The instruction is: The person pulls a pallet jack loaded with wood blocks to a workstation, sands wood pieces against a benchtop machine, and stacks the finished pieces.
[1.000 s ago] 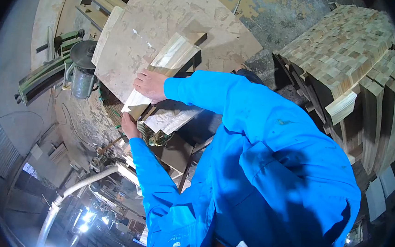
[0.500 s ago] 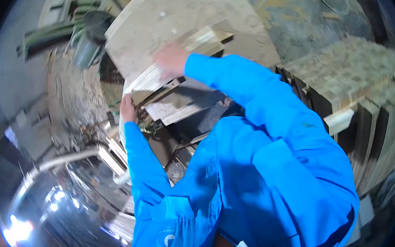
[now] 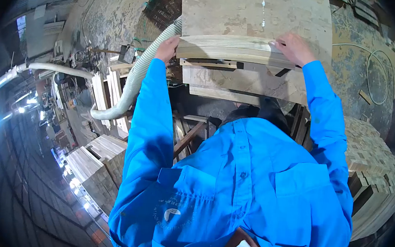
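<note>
A bundle of long, pale wooden strips (image 3: pixel 231 47) lies side by side across the worktop (image 3: pixel 257 16), close to its near edge. At the bundle's left end, my left hand (image 3: pixel 167 49) presses closed fingers against the strip ends. My right hand (image 3: pixel 294 48) grips the right end from above, its fingers curled at the far edge. The undersides of both hands are hidden. Just in front of the strips sits a narrow wooden bar (image 3: pixel 211 64) with dark ends, on a lower board (image 3: pixel 252 81).
A ribbed hose (image 3: pixel 141 72) curves down at the left, beside a woven basket (image 3: pixel 162 11). Stacked wood blocks (image 3: pixel 367 146) stand at the right. More stacked timber (image 3: pixel 97 157) is at the lower left. A thin looped hose (image 3: pixel 380 75) lies on the floor at the right.
The view has swung round, so the strips now run nearly level. My right hand has gone from the middle of the strips to their right end. My left hand stays at the left end.
</note>
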A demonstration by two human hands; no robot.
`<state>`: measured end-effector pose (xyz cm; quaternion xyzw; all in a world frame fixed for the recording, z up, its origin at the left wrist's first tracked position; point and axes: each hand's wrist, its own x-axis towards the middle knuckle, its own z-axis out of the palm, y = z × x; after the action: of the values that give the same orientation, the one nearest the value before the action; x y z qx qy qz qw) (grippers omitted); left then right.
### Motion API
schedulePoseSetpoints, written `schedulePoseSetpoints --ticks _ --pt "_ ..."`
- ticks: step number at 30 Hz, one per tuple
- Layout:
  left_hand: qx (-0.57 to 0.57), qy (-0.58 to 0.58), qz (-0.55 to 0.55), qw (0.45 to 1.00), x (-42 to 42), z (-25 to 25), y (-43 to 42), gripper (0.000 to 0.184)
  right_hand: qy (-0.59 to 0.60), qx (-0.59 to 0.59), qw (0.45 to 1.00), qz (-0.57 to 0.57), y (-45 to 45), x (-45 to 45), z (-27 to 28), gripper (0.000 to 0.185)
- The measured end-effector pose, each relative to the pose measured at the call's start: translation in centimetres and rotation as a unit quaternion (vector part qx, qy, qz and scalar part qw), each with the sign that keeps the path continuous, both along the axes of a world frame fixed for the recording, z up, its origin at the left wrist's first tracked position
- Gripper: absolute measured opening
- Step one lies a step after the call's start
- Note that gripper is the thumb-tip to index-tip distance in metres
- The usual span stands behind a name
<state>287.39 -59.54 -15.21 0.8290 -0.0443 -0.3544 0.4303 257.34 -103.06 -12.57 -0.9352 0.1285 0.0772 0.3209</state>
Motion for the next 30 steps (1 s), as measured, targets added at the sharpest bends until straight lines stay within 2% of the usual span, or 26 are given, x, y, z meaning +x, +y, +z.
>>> schedulePoseSetpoints --ticks 4,5,6,8,9,11,12,14,16,17,18,20,21,23,26,30 --pt "0.023 0.029 -0.003 0.999 -0.4 1.9 -0.6 0.046 0.003 0.006 1.0 0.027 0.2 0.4 0.0 0.034" --pt "-0.028 0.063 0.039 0.997 -0.8 2.0 -0.9 0.042 0.023 0.002 0.999 0.042 0.1 0.7 0.3 0.034" --pt "-0.031 0.063 0.044 0.997 -0.5 1.9 -1.0 0.042 0.023 -0.001 0.999 0.047 -0.1 0.9 0.0 0.034" --pt "-0.047 0.072 0.073 0.994 -0.1 1.5 -0.9 0.036 -0.032 0.019 0.999 -0.003 -0.1 0.6 -1.0 0.035" --pt "-0.068 0.078 0.117 0.988 -0.7 2.0 -1.3 0.031 -0.03 0.019 0.999 0.003 0.3 0.7 -0.2 0.035" --pt "-0.078 0.07 0.134 0.985 -0.6 1.6 -1.2 0.029 -0.023 0.011 0.997 -0.069 0.8 0.6 1.5 0.035" --pt "-0.086 0.062 0.145 0.984 -0.8 1.7 -1.3 0.028 -0.022 0.01 0.998 -0.066 1.2 0.2 1.7 0.035" --pt "-0.087 0.05 0.146 0.984 -1.5 2.1 -1.0 0.026 -0.121 0.037 0.984 -0.121 1.8 -0.5 1.9 0.034" --pt "-0.153 0.042 0.174 0.972 -2.8 3.0 -0.8 0.031 -0.125 0.036 0.982 -0.135 2.5 -1.7 2.8 0.031" --pt "-0.18 0.061 0.183 0.965 -3.6 3.9 -0.9 0.041 -0.128 0.036 0.979 -0.153 2.7 -2.0 2.9 0.029" --pt "-0.181 0.06 0.186 0.964 -3.8 4.0 -0.8 0.041 -0.13 0.035 0.98 -0.15 2.7 -2.0 2.4 0.029" --pt "-0.164 0.058 0.139 0.975 -4.2 3.9 -0.2 0.054 -0.238 -0.067 0.962 -0.117 3.0 -2.5 0.6 0.026" --pt "-0.166 0.071 0.129 0.975 -4.1 4.0 0.1 0.058 -0.239 -0.067 0.962 -0.112 3.1 -2.6 0.1 0.026" --pt "-0.18 0.075 0.139 0.971 -4.2 3.9 0.1 0.055 -0.129 -0.015 0.987 -0.098 2.9 -2.4 -0.7 0.025" --pt "-0.196 0.106 0.141 0.965 -3.1 2.5 1.2 0.049 -0.118 0.04 0.986 -0.111 3.0 -2.4 -1.0 0.026" --pt "-0.176 0.134 0.12 0.968 -3.3 3.0 1.0 0.046 -0.122 0.031 0.988 -0.09 2.5 -2.4 -1.3 0.027"
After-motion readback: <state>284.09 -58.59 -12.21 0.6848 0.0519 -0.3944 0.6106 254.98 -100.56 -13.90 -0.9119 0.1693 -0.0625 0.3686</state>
